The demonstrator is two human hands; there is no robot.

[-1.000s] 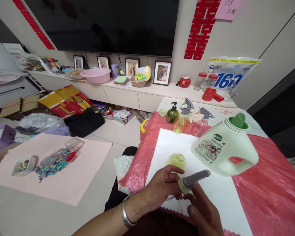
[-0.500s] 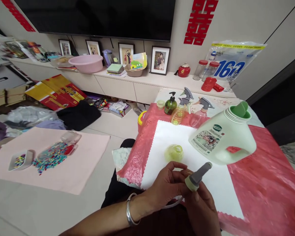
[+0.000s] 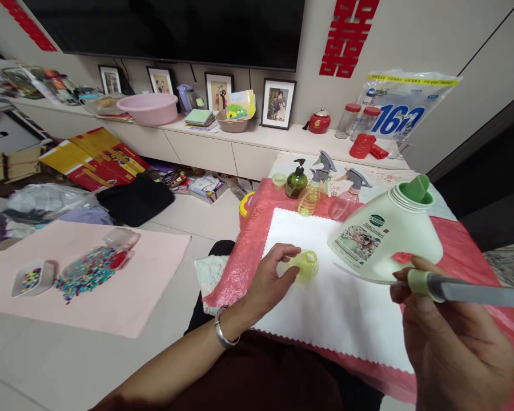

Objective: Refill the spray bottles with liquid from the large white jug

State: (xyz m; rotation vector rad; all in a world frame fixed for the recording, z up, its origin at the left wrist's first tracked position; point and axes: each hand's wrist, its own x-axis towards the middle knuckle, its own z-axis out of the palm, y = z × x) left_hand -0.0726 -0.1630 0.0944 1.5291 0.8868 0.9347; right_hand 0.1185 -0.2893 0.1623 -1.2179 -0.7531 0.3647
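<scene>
My right hand (image 3: 458, 342) grips a grey trigger spray head (image 3: 448, 288) by its pale green collar, over the right side of the table. Its thin dip tube (image 3: 364, 277) points left in front of the large pale green jug (image 3: 381, 234). At the white mat's middle sits a small translucent yellow-green bottle (image 3: 308, 267) with an uncovered mouth. My left hand (image 3: 276, 274), wearing a silver bangle, is at that bottle's left side with thumb and fingers apart. Whether the fingertips touch the bottle I cannot tell.
Behind the white mat (image 3: 291, 225) stand a dark green pump bottle (image 3: 297, 184), a yellow spray bottle (image 3: 310, 198) and a pink spray bottle (image 3: 345, 204). A green scoop or cap (image 3: 417, 187) sits in the jug's mouth. Colourful beads (image 3: 88, 274) lie on a pink sheet at left.
The spray head has gone from between both hands to the right in my right hand, its dip tube now in view. My left hand has let go and moved up-left to the small bottle.
</scene>
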